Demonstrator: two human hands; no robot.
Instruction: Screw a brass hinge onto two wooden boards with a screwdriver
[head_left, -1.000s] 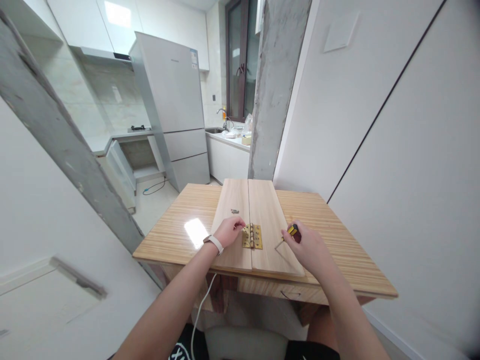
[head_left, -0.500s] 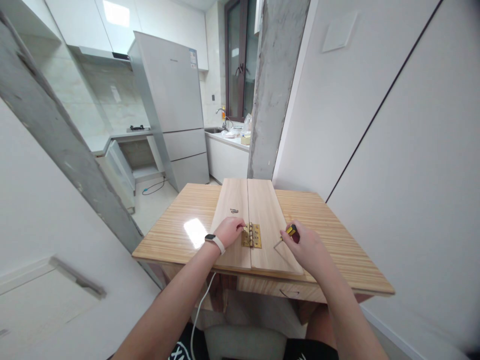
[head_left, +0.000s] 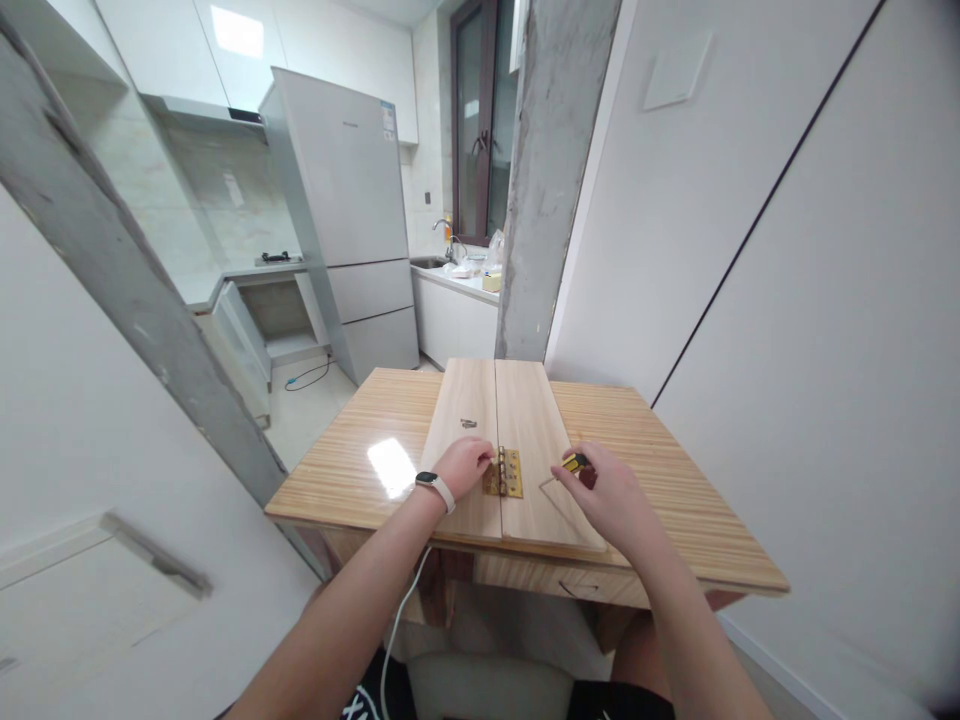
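Two pale wooden boards lie side by side on the table, the left board (head_left: pixel 461 395) and the right board (head_left: pixel 536 410). A brass hinge (head_left: pixel 513 474) spans the seam between them. Over the hinge's left leaf, my left hand (head_left: pixel 466 465) is closed in a pinch; whatever is between its fingertips is too small to name. My right hand (head_left: pixel 604 490) grips a screwdriver (head_left: pixel 575 462) with a yellow and black handle, its shaft pointing down and left above the right board, apart from the hinge. Several small screws (head_left: pixel 468 423) rest in a pile on the left board.
The striped wooden table (head_left: pixel 360 420) has a drawer (head_left: pixel 562 580) at its front. A white cable (head_left: pixel 401 610) hangs near my left forearm. Beyond stand a fridge (head_left: pixel 345 180) and a sink counter (head_left: pixel 454 300); a wall (head_left: pixel 787 300) rises on the right.
My left hand has shifted slightly right, over the hinge. My right hand has moved a little left with the screwdriver, bringing its tip nearer the hinge.
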